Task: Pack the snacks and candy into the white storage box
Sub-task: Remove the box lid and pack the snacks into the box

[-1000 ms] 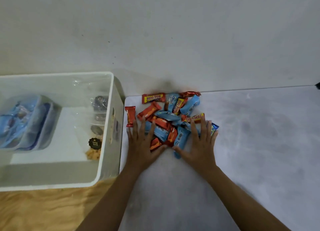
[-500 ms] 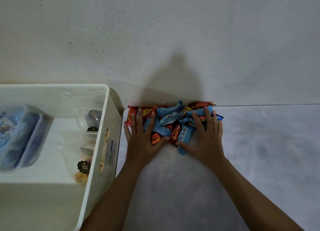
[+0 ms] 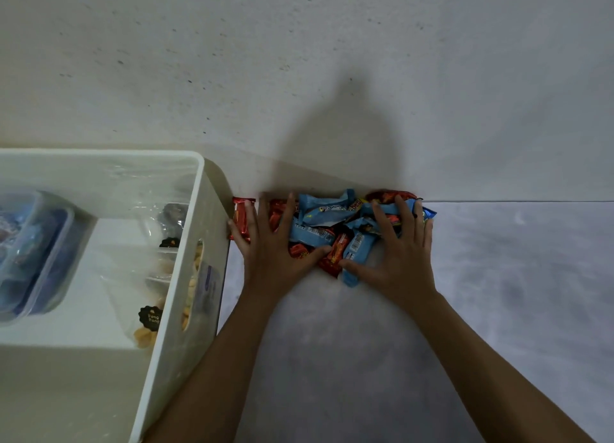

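- Gathering looks like the step in hand: the candy pile [image 3: 327,216] of red and blue wrapped bars lies at the far edge of the tabletop [image 3: 498,293], against the wall [image 3: 299,60].
- The left hand [image 3: 269,253] and right hand [image 3: 402,256] lie flat on the pile, fingers spread and thumbs pointing inward along its near side. Neither hand grips a bar.
- The white storage box [image 3: 209,216] stands just beside the tabletop's left edge. It holds blue-lidded containers [image 3: 30,256] and clear snack bags [image 3: 156,276], with bare floor between them.
- Risk: the wrappers look slick and loosely heaped, so a two-handed scoop could shed bars over the box's tall rim.
- One red bar [image 3: 242,220] lies at the left hand's outer edge, next to the box wall, and could be left behind.
- A blue wrapper [image 3: 353,269] pokes out by the right thumb and may slip free.
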`<move>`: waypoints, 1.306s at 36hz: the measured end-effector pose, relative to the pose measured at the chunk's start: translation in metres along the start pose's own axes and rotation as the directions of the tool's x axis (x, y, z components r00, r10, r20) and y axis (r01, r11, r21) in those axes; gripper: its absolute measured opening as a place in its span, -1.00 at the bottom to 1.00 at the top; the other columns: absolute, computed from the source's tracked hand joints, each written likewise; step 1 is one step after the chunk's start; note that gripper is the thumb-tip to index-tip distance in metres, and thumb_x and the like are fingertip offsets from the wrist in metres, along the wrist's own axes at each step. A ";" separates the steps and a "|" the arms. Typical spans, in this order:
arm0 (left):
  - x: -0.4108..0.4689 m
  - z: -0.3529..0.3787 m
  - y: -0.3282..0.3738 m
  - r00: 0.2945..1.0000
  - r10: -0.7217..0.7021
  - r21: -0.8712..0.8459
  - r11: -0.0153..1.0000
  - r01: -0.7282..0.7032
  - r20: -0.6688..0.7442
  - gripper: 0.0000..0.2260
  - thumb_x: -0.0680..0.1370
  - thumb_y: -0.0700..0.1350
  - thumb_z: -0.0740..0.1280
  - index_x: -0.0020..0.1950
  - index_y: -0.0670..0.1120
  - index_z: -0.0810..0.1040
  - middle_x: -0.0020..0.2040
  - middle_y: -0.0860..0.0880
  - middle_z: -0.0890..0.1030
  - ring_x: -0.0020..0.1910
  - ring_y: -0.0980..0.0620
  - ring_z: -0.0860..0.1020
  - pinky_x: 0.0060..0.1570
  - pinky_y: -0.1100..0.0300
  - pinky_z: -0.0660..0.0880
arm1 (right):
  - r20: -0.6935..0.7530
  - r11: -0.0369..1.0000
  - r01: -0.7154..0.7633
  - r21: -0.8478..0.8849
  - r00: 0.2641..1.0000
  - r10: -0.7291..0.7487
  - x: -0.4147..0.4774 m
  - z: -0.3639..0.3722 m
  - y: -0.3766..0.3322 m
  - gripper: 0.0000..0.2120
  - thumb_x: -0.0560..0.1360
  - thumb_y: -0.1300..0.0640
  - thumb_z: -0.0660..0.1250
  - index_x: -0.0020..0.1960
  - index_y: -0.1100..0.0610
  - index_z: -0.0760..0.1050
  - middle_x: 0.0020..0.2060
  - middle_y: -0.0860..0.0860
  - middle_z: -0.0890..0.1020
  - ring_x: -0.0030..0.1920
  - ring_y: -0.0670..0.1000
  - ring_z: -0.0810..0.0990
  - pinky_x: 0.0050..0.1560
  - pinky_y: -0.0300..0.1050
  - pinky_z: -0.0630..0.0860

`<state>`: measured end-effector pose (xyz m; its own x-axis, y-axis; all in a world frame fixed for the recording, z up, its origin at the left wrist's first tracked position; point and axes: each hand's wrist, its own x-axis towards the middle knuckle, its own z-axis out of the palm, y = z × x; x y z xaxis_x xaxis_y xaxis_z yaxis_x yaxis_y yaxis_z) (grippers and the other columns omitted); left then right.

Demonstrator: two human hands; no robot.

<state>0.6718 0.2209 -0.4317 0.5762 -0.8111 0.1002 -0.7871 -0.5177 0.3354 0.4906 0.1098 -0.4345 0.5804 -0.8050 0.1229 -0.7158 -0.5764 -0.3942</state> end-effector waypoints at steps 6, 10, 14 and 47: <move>0.002 0.001 0.000 1.000 -0.009 -0.053 0.999 0.008 -0.005 -0.14 0.29 0.54 0.06 0.50 0.18 0.01 0.53 -0.17 0.03 0.52 -0.18 -0.05 0.44 -0.22 -0.05 | -0.016 1.000 0.019 -0.024 1.000 -0.019 0.001 0.001 0.001 -0.07 0.23 -0.55 0.12 0.44 -0.04 0.26 0.41 0.19 0.29 0.50 0.26 0.03 0.41 0.38 -0.02; 0.002 0.000 0.002 1.000 0.004 -0.085 0.996 -0.006 -0.014 -0.15 0.29 0.49 0.14 0.49 0.12 0.12 0.51 -0.22 0.09 0.47 -0.21 0.15 0.35 -0.21 0.17 | 0.000 0.997 0.035 -0.068 0.999 -0.036 0.002 -0.007 0.002 -0.09 0.21 -0.58 0.08 0.43 -0.11 0.21 0.36 0.17 0.35 0.50 0.26 0.00 0.34 0.42 -0.23; 0.001 -0.001 0.003 1.000 0.027 -0.121 0.992 -0.025 0.008 -0.17 0.29 0.47 0.16 0.49 0.15 0.12 0.51 -0.17 0.11 0.44 -0.20 0.17 0.34 -0.17 0.18 | 0.031 0.992 0.043 -0.121 0.999 -0.040 0.005 -0.015 0.004 -0.05 0.18 -0.59 0.07 0.43 -0.10 0.20 0.33 0.20 0.37 0.49 0.25 0.06 0.30 0.47 -0.17; 0.015 0.012 0.013 0.968 0.251 -0.150 0.958 -0.246 0.016 -0.35 0.40 0.41 0.10 0.45 0.21 0.19 0.27 -0.07 0.43 0.24 -0.05 0.39 0.16 -0.03 0.36 | 0.058 0.999 0.027 0.044 0.998 -0.029 0.002 -0.023 0.014 -0.07 0.22 -0.53 0.10 0.48 -0.12 0.06 0.32 -0.06 0.43 0.27 0.04 0.39 0.22 0.13 0.19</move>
<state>0.6674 0.1989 -0.4373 0.3567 -0.9194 0.1657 -0.8624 -0.2558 0.4369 0.4734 0.0968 -0.4187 0.6228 -0.7781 0.0815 -0.6821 -0.5910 -0.4307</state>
